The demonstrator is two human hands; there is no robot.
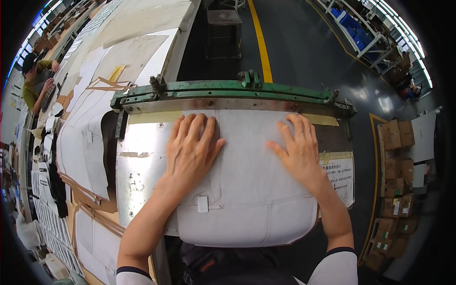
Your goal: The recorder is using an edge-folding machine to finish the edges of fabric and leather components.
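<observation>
A white sewn panel (247, 166) lies across the metal plate (142, 166), its rounded near edge hanging toward my body. Seams cross it, and a small white tab (203, 204) sits near its left side. The far edge of the panel reaches the metal bar under a green machine beam (209, 91). My left hand (192, 142) rests flat on the panel's left part, fingers stretched toward the bar. On the right part lies my right hand (300, 147), fingers spread and pointing the same way. Both palms press down without gripping.
Stacked white panels with brown edges (83, 147) lie on the table to the left. Beyond it, a person (35, 80) handles a dark piece. A stool (224, 23) stands past the machine. Cardboard boxes (392, 171) are piled at right, and a printed sheet (339, 175) is taped on the plate.
</observation>
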